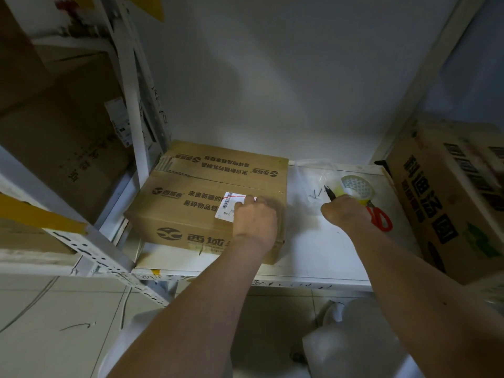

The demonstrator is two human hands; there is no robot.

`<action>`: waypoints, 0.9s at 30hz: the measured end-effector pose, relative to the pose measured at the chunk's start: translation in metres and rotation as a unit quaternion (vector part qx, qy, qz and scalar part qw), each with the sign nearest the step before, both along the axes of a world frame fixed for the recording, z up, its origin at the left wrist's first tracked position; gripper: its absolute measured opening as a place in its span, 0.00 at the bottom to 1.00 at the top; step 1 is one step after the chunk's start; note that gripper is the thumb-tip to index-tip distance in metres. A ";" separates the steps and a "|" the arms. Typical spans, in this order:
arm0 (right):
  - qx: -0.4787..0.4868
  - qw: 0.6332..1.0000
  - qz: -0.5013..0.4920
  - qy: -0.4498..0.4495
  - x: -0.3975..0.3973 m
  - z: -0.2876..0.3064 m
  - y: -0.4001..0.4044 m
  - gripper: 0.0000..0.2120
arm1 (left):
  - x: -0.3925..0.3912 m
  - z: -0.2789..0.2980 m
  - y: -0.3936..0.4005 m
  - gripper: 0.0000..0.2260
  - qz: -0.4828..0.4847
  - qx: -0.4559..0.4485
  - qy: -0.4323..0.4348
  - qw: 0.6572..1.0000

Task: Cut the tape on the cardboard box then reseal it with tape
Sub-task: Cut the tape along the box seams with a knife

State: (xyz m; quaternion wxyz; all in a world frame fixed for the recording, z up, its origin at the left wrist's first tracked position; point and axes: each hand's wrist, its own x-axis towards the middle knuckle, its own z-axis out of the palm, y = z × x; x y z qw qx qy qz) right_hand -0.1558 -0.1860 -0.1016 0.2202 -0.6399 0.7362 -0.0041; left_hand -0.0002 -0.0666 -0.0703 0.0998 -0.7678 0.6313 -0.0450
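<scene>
Cardboard box (191, 192) closed; left hand (255, 216) flat on it; right hand (341, 211) grips scissors (379, 216).

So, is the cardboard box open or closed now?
Closed. The cardboard box has both top flaps lying flat, meeting at the centre seam; the left hand rests on top.

A flat brown cardboard box (207, 197) with printed black characters lies closed on the white shelf (313, 249), a white barcode label (231, 204) on top. Right of the box sit a clear tape roll (356, 188) and red-handled scissors (379, 216).
</scene>
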 end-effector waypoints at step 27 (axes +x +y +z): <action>-0.113 0.974 0.102 0.170 -0.069 -0.085 0.063 0.27 | -0.002 -0.002 0.003 0.16 0.021 -0.007 0.041 0.999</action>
